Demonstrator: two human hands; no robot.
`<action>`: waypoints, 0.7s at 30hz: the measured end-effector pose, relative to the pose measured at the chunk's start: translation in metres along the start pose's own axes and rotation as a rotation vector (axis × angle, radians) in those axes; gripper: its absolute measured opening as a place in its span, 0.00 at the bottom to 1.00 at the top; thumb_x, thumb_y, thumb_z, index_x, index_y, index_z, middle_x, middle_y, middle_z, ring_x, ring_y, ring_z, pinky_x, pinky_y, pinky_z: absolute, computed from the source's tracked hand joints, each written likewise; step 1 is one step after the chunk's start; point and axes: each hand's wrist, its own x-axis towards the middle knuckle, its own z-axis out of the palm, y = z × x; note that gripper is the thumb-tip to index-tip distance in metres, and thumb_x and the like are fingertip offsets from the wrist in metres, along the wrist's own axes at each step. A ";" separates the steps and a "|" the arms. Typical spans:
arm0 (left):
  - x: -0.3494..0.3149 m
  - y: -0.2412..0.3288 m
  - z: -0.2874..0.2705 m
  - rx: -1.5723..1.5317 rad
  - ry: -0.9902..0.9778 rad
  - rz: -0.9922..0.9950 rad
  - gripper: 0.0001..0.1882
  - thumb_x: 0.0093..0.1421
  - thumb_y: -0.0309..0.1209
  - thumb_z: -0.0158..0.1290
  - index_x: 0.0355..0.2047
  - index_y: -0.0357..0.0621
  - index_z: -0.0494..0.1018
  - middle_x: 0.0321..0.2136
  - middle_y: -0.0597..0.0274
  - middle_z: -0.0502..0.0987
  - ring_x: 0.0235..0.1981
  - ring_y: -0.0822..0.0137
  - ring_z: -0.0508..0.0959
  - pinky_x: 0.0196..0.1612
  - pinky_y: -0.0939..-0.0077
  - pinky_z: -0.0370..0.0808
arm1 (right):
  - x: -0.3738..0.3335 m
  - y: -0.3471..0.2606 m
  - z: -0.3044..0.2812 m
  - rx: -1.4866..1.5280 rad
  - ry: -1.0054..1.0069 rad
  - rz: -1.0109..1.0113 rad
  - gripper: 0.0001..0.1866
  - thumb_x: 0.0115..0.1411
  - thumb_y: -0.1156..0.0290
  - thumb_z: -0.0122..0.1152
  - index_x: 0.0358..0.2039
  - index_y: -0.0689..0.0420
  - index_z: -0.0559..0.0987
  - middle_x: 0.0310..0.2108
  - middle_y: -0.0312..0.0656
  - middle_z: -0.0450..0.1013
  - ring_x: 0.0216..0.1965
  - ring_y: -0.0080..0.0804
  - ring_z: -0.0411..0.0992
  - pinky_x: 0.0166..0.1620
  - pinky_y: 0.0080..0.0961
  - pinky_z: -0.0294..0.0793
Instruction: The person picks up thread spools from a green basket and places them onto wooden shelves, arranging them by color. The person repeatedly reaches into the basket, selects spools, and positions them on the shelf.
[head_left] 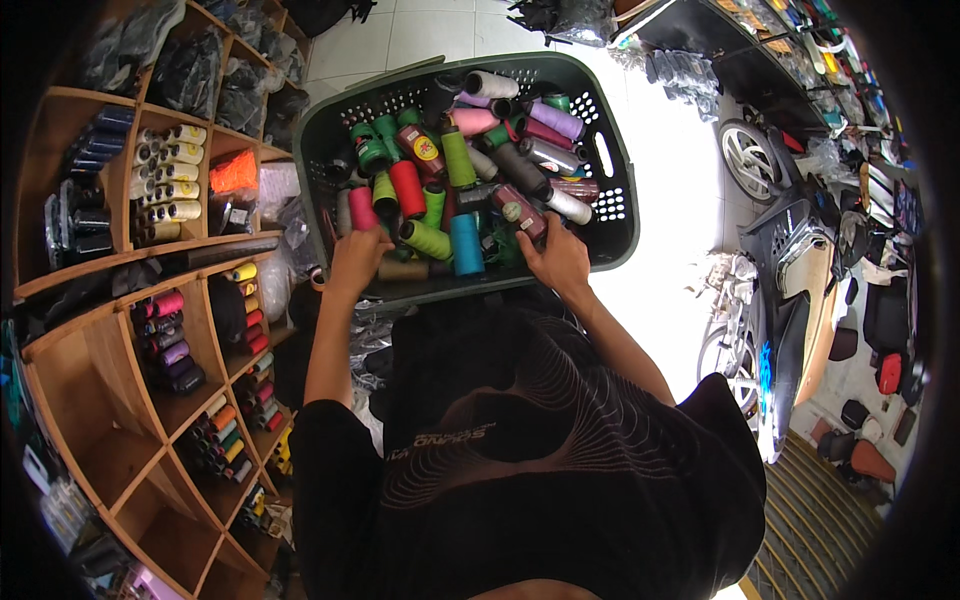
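A dark green plastic basket [622,235] in front of me is heaped with thread spools of many colours. At its near left side my left hand [360,262] is closed around the lower end of a pink thread spool [362,207]. My right hand [558,262] grips a maroon thread spool [520,213] at the near right, thumb on one side and fingers on the other. Between the hands lie a blue spool [466,245], a lime green spool [426,240] and an olive-brown spool [403,270]. A red spool [406,190] rests just beyond them.
Wooden cubby shelves [95,345] line the left side, with spools and plastic-wrapped goods in several compartments. A motorcycle [790,270] stands on the right, near a metal grating [815,510]. Black bags [575,20] lie on the tiled floor at the far side.
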 end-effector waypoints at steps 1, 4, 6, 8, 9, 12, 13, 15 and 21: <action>-0.001 -0.003 0.004 0.030 -0.032 0.018 0.12 0.59 0.37 0.60 0.30 0.40 0.79 0.26 0.47 0.81 0.33 0.45 0.82 0.37 0.51 0.76 | 0.000 -0.001 0.000 0.005 0.000 0.000 0.34 0.60 0.44 0.59 0.55 0.60 0.70 0.36 0.56 0.78 0.41 0.55 0.77 0.46 0.47 0.75; 0.000 -0.004 0.009 0.161 -0.134 0.026 0.14 0.61 0.41 0.58 0.30 0.41 0.79 0.26 0.47 0.81 0.32 0.46 0.82 0.35 0.51 0.76 | 0.000 0.001 0.002 0.012 0.017 -0.006 0.35 0.59 0.44 0.60 0.56 0.59 0.70 0.36 0.56 0.78 0.41 0.55 0.77 0.47 0.47 0.75; 0.004 -0.002 0.011 0.239 -0.234 -0.004 0.17 0.63 0.44 0.55 0.30 0.42 0.80 0.26 0.48 0.81 0.32 0.47 0.82 0.36 0.50 0.76 | 0.000 0.002 0.003 -0.006 0.028 -0.003 0.35 0.59 0.44 0.60 0.55 0.59 0.71 0.35 0.57 0.78 0.40 0.54 0.78 0.46 0.47 0.76; 0.007 0.001 0.013 0.293 -0.365 -0.053 0.21 0.65 0.47 0.51 0.30 0.42 0.80 0.27 0.48 0.82 0.34 0.47 0.83 0.39 0.48 0.75 | 0.000 0.002 0.003 -0.010 0.035 0.006 0.34 0.59 0.44 0.60 0.55 0.59 0.71 0.35 0.57 0.78 0.40 0.54 0.78 0.46 0.47 0.76; 0.008 0.001 0.015 0.320 -0.416 -0.076 0.21 0.66 0.46 0.50 0.32 0.41 0.80 0.28 0.48 0.82 0.36 0.47 0.83 0.42 0.47 0.74 | -0.001 0.000 0.002 -0.004 0.035 0.011 0.34 0.59 0.44 0.60 0.54 0.59 0.72 0.35 0.57 0.78 0.39 0.54 0.78 0.45 0.47 0.76; 0.010 -0.004 0.029 0.416 -0.586 -0.129 0.19 0.68 0.43 0.45 0.41 0.40 0.78 0.36 0.46 0.82 0.44 0.45 0.81 0.52 0.44 0.68 | -0.001 0.002 0.005 0.007 0.090 -0.017 0.33 0.58 0.45 0.61 0.53 0.60 0.73 0.34 0.57 0.78 0.38 0.54 0.78 0.44 0.46 0.77; 0.010 -0.007 0.036 0.458 -0.654 -0.137 0.19 0.68 0.41 0.44 0.46 0.40 0.76 0.41 0.44 0.81 0.48 0.45 0.79 0.56 0.44 0.65 | -0.001 0.003 0.006 0.008 0.116 -0.032 0.33 0.58 0.45 0.61 0.53 0.60 0.73 0.34 0.57 0.78 0.37 0.54 0.78 0.43 0.46 0.77; 0.013 -0.012 0.047 0.470 -0.793 -0.208 0.22 0.68 0.38 0.41 0.57 0.39 0.69 0.51 0.40 0.76 0.57 0.44 0.73 0.63 0.44 0.58 | -0.001 0.002 0.006 0.001 0.111 -0.019 0.33 0.58 0.45 0.62 0.52 0.60 0.73 0.34 0.57 0.78 0.37 0.54 0.79 0.43 0.46 0.77; 0.025 -0.022 0.080 0.268 -0.825 -0.564 0.39 0.66 0.45 0.40 0.71 0.34 0.47 0.68 0.33 0.55 0.72 0.43 0.53 0.72 0.46 0.44 | -0.002 0.001 0.006 0.003 0.137 -0.020 0.33 0.58 0.45 0.62 0.51 0.61 0.74 0.33 0.55 0.79 0.36 0.52 0.79 0.43 0.45 0.77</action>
